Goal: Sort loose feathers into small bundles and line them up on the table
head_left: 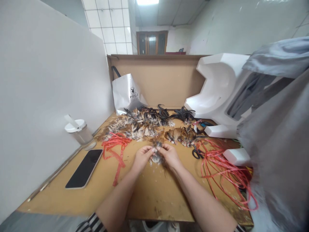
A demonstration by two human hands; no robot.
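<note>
Between my two hands is a small bunch of feathers [157, 158], brown at the top and pale grey at the bottom, just above the table's middle. My left hand [144, 155] pinches its left side with thumb and fingertips. From the right, my right hand [169, 155] pinches the same bunch, and the two thumbs nearly meet. Behind the hands lies a long heap of brown, white and black feathers [142, 129]. A smaller brown feather pile [182, 135] sits to its right, with black feathers [182, 113] farther back.
Red plastic strips [117, 141] lie left, and a larger red tangle [224, 167] lies right beside black-handled scissors [197, 153]. A phone [84, 169] and a lidded cup [80, 133] stand at the left. White foam [212, 93] and grey cloth [277, 129] border the right; a silver bag [126, 91] stands behind.
</note>
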